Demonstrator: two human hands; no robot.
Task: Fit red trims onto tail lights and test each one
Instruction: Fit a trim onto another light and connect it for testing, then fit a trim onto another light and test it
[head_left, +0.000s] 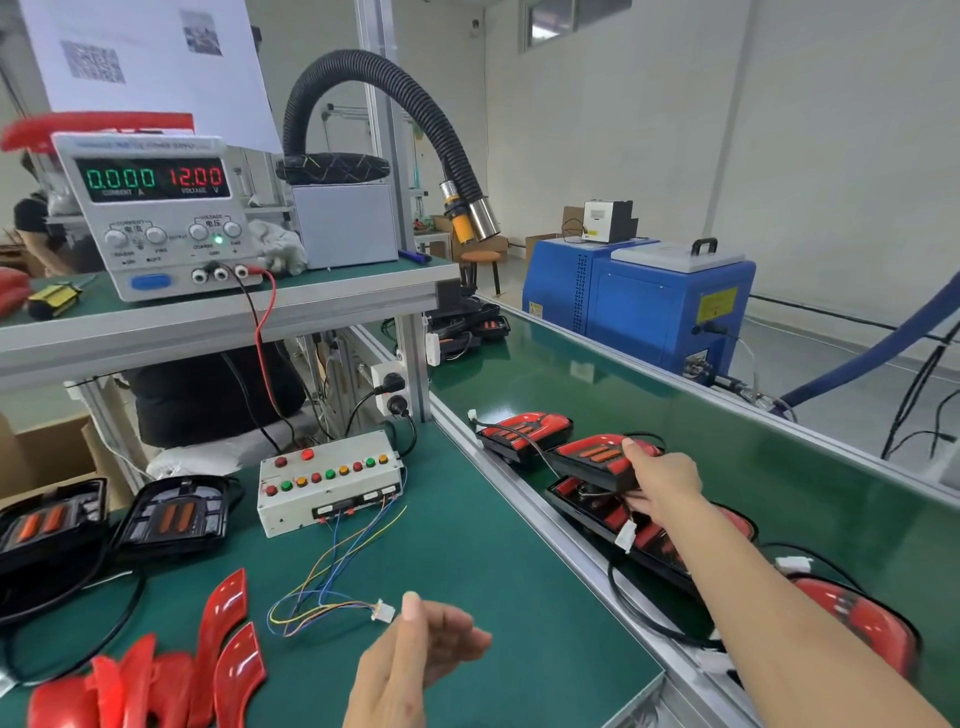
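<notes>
Workshop: green-matted counter (467, 545) in front of us, a conveyor belt (727, 441) running along its right side, white walls and a blue machine (649, 306) behind.

Power supply: on the upper shelf (218, 322), its displays reading 0.000 and 12.00, so we judge that no lamp is drawing current.

Test box: white button box (330, 488) at the middle of the counter; its coloured wires end in a loose white connector (383, 610), plugged into nothing.

Our right hand: our right hand (660, 480) reaches across to the belt, fingers wrapped over the near edge of a trimmed tail light (597, 457), thumb beneath it.

Our left hand: our left hand (415, 660) hovers over the counter just beside the connector, fingers relaxed and holding nothing.

Finished lights: several red-trimmed lights lie on the belt, one further up (524, 431), others under and behind our forearm.

Untrimmed lights: two black housings (171, 514) wait at the counter's left.

Loose trims: red trims (228, 618) piled at the front left.

Step in hand: we judge this is setting a tested light on the belt, though we cannot rule out picking one up.

Next move: free the right hand, bring an untrimmed housing near, seat a trim, then plug in the connector.
</notes>
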